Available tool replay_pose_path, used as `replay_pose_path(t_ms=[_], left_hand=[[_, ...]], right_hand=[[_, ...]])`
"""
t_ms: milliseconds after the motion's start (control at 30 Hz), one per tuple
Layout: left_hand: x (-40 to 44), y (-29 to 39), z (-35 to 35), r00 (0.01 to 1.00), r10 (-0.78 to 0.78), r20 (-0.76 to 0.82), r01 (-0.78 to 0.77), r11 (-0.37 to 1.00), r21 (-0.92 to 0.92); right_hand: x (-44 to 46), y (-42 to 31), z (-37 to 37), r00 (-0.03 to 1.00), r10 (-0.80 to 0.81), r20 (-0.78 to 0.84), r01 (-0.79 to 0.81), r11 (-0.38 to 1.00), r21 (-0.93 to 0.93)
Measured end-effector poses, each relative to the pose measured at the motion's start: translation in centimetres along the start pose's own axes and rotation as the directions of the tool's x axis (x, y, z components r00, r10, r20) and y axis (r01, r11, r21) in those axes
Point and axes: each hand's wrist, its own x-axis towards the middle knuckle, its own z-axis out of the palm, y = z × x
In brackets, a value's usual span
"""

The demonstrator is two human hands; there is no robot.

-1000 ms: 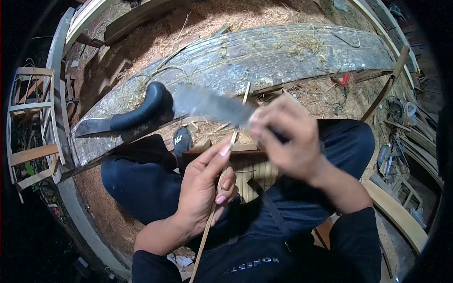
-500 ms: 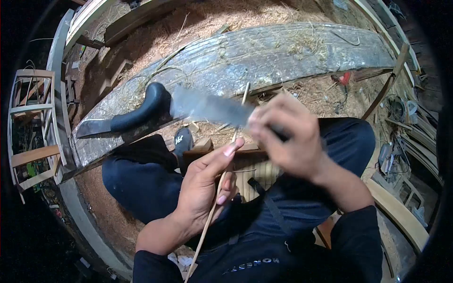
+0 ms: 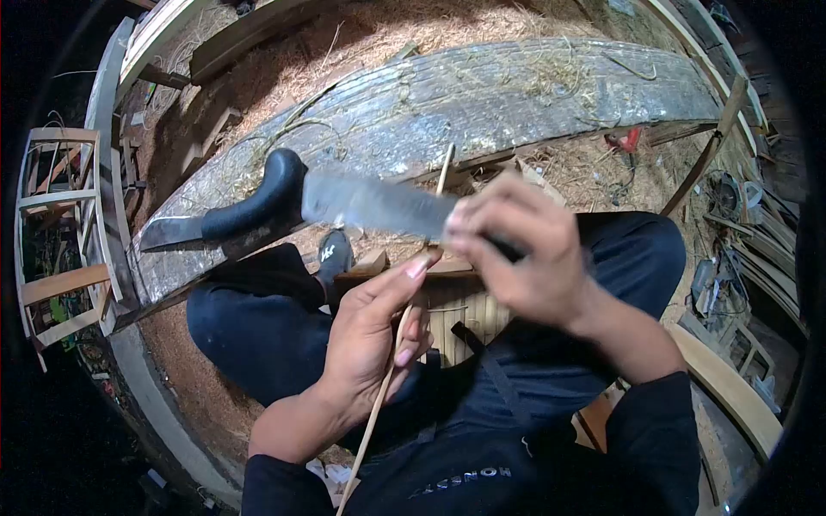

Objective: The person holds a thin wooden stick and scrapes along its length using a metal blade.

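Observation:
A thin pale strip point(image 3: 373, 414) runs from the lower middle up through my left hand point(image 3: 374, 327), whose thumb and fingers are closed on it. The strip's upper end rises past a wide metal blade point(image 3: 370, 203). My right hand point(image 3: 520, 245), slightly blurred, is wrapped around the blade's dark handle, mostly hidden by the fingers. The blade points left and crosses the strip just above my left thumb. Beyond its tip, a black curved handle point(image 3: 268, 193) with a metal blade at its left end lies on the weathered plank point(image 3: 482, 103).
Wood shavings point(image 3: 344, 39) cover the ground around the plank. Wooden frames point(image 3: 60, 232) stand at the left. A red object point(image 3: 631, 139) lies beyond my right knee. Curved wooden pieces point(image 3: 723, 387) and a coiled cable are at the right.
The blade and my right hand have shifted slightly left and down along the strip. My left hand keeps its hold, its thumb a little farther up and right than a second ago.

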Motion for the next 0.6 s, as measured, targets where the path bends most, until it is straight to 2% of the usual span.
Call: replay_pose_path(t_ms=[33, 100, 167, 200, 233, 300, 333, 433, 500, 533, 600], left_hand=[[0.0, 0.0, 0.0, 0.999, -0.009, 0.041, 0.01, 0.999, -0.039], [-0.2, 0.1, 0.1, 0.998, 0.002, 0.064, 0.0, 0.999, -0.038], [-0.3, 0.0, -0.3, 1.0, -0.012, 0.028, 0.013, 0.998, -0.056], [-0.4, 0.2, -0.2, 0.999, -0.044, 0.013, 0.045, 0.998, -0.052], [-0.5, 0.2, -0.3, 0.999, -0.048, 0.002, 0.048, 0.998, -0.05], [-0.5, 0.1, -0.3, 0.996, 0.002, 0.092, 0.005, 0.997, -0.077], [-0.4, 0.0, -0.4, 0.993, 0.011, 0.117, -0.002, 0.997, -0.075], [-0.3, 0.0, -0.6, 0.995, 0.016, 0.095, -0.012, 0.999, -0.045], [-0.5, -0.1, -0.7, 0.996, 0.02, 0.088, -0.016, 0.999, -0.037], [-0.5, 0.0, -0.7, 0.994, 0.026, 0.102, -0.025, 1.0, -0.011], [-0.6, 0.4, -0.7, 0.988, 0.066, 0.14, -0.071, 0.997, 0.033]], right_hand=[[0.4, 0.7, -0.5, 0.998, 0.055, 0.007, -0.054, 0.994, -0.09], [0.2, 0.7, -0.6, 0.996, 0.086, -0.017, -0.087, 0.994, -0.069], [-0.5, -0.8, 0.4, 0.998, -0.053, 0.02, 0.051, 0.997, 0.064], [-0.4, -0.5, 0.2, 0.999, -0.026, 0.04, 0.024, 0.998, 0.057], [0.3, 0.7, -0.2, 0.998, -0.054, 0.006, 0.055, 0.997, -0.055], [1.0, 2.4, -0.6, 0.997, -0.012, -0.079, 0.004, 0.995, -0.104], [0.8, 1.8, -0.8, 1.0, -0.019, -0.017, 0.016, 0.991, -0.135], [-0.1, 0.5, 0.1, 1.0, -0.001, -0.011, 0.001, 0.999, 0.046], [0.9, 2.4, -1.0, 0.997, 0.009, -0.071, -0.02, 0.988, -0.152], [1.1, 1.9, -1.6, 0.997, 0.061, -0.05, -0.067, 0.988, -0.136], [1.2, 1.6, -1.9, 0.994, 0.009, -0.111, -0.025, 0.989, -0.144]])
